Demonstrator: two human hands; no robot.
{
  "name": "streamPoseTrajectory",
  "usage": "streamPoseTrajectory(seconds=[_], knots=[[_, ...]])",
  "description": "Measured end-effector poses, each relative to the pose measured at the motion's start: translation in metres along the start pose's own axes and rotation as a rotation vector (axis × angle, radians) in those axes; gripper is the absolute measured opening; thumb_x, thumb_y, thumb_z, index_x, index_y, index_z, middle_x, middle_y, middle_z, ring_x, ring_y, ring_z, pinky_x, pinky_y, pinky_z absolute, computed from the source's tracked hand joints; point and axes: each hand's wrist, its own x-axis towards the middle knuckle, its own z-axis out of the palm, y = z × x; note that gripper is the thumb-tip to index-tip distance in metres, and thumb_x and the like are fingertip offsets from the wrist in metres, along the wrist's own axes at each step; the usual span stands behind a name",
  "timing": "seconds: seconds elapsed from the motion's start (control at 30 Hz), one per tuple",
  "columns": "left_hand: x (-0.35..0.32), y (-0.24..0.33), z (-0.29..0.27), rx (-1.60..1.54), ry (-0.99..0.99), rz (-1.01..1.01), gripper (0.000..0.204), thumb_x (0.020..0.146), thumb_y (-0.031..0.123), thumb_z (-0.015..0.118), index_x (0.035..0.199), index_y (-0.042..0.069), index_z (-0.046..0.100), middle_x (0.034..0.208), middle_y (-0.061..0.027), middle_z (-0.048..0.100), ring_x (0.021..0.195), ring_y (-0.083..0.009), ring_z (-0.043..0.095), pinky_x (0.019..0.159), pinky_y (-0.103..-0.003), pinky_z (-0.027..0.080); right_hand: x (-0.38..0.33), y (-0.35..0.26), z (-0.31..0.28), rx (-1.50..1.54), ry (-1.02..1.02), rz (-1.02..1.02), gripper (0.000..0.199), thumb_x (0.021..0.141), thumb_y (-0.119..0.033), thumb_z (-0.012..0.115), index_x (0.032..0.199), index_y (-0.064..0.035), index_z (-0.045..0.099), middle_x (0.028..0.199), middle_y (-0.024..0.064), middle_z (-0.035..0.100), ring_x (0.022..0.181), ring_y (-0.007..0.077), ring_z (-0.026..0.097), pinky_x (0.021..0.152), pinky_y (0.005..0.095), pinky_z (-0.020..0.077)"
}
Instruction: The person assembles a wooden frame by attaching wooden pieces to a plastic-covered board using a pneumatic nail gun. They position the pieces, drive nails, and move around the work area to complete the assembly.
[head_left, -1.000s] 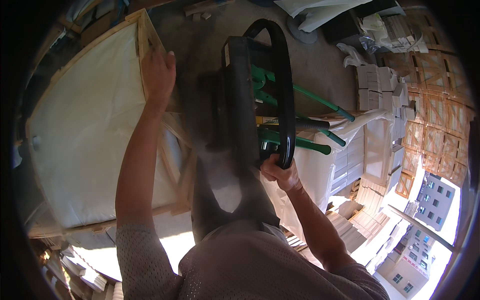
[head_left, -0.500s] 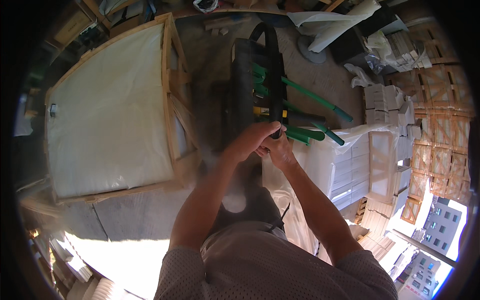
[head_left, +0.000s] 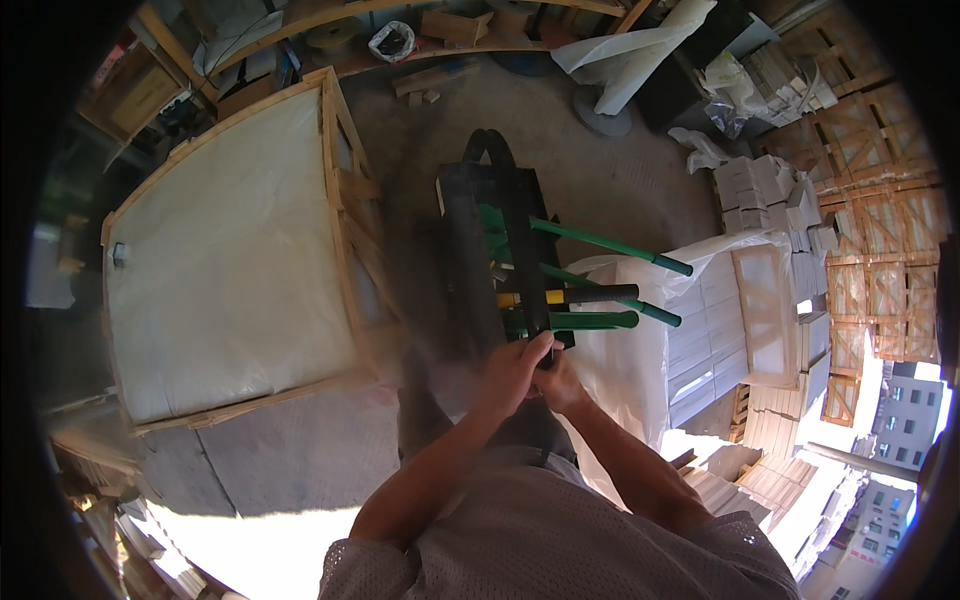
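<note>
Both hands meet at the near end of a black tubular cart handle (head_left: pixel 522 250), close in front of my body. My left hand (head_left: pixel 512 374) is closed over it, thumb on top. My right hand (head_left: pixel 562 384) grips beside and slightly under the left; its fingers are partly hidden. The handle loops over a dark cart (head_left: pixel 455 190) carrying several long tools with green handles (head_left: pixel 610 245), which stick out to the right. Among them lies a yellow and black bar (head_left: pixel 590 294). The cart's lower part and wheels cannot be made out.
A large wood-framed crate (head_left: pixel 230 260) wrapped in white film stands close on the left. On the right are plastic-wrapped stacks of white boxes (head_left: pixel 690 330) and tall wooden crates (head_left: pixel 870 240). A roll of white film on a round base (head_left: pixel 602 115) and shelving (head_left: pixel 480 42) stand ahead.
My hands and the near end of the handle have come lower in the view, closer to my body. The cart appears lower too, with more floor and shelving visible ahead.
</note>
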Motion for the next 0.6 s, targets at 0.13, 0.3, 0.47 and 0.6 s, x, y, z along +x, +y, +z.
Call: streamPoseTrajectory(seconds=[0.13,0.3,0.47,0.6], knots=[[-0.005,0.006,-0.008,0.153,-0.073,0.014,0.043,0.099,0.042,0.05,0.105,0.006,0.073,0.083,-0.0052,0.064,0.067,-0.0104,0.057,0.054,-0.024,0.046,-0.004,-0.003,-0.005,0.127,-0.109,0.19,0.041,0.076,-0.023,0.071,0.106,0.0004,0.054,0.085,0.0063,0.06,0.072,0.0132,0.058,0.059,0.0273,0.0463],[0.014,0.012,-0.011,0.226,-0.169,0.051,0.044,0.1,0.041,0.046,0.106,0.005,0.072,0.083,-0.0067,0.064,0.069,-0.0118,0.059,0.062,-0.025,0.048,0.003,0.008,0.0,-0.113,0.096,0.065,0.039,0.076,-0.023,0.072,0.102,0.0011,0.056,0.08,0.0062,0.06,0.071,0.0135,0.058,0.059,0.0291,0.0458],[0.01,-0.009,-0.018,0.286,-0.206,0.297,0.055,0.101,0.041,0.041,0.107,-0.006,0.067,0.101,-0.0152,0.069,0.099,-0.0214,0.063,0.094,-0.032,0.045,-0.004,0.024,0.007,0.021,-0.011,-0.026,0.035,0.076,-0.023,0.07,0.096,0.0051,0.062,0.083,0.0133,0.066,0.076,0.0199,0.062,0.068,0.0345,0.0484],[0.014,-0.016,-0.015,0.163,-0.07,0.106,0.052,0.1,0.041,0.043,0.107,-0.007,0.065,0.103,-0.0182,0.068,0.098,-0.0244,0.064,0.093,-0.032,0.047,0.007,0.021,0.004,-0.085,-0.03,-0.125,0.04,0.075,-0.028,0.067,0.096,0.0061,0.065,0.084,0.0227,0.066,0.079,0.0327,0.066,0.071,0.0387,0.0511]])
